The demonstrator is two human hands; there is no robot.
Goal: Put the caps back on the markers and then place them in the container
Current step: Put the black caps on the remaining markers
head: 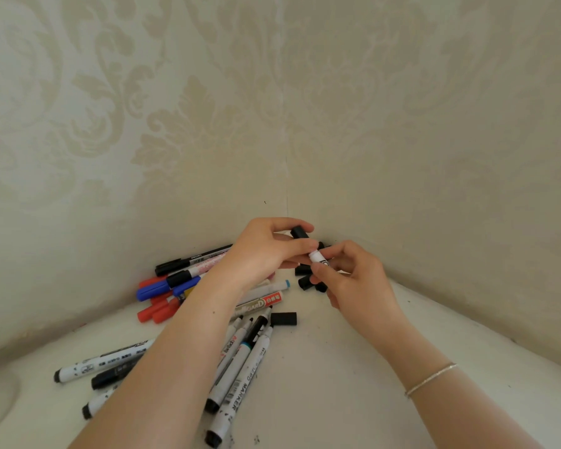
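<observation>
I note the left hand [266, 251] pinching a black cap [299, 233], the right hand [347, 270] gripping a white marker [318, 257] near the tabletop's [337, 367] far corner. Many markers lie loose, some uncapped; no container visible.

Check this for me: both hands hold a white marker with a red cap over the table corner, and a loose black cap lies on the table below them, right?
Not quite: the cap on the white marker is black, not red, as the head view shows. The left hand and right hand do hold it over the table corner, and a loose black cap lies below them.
</observation>
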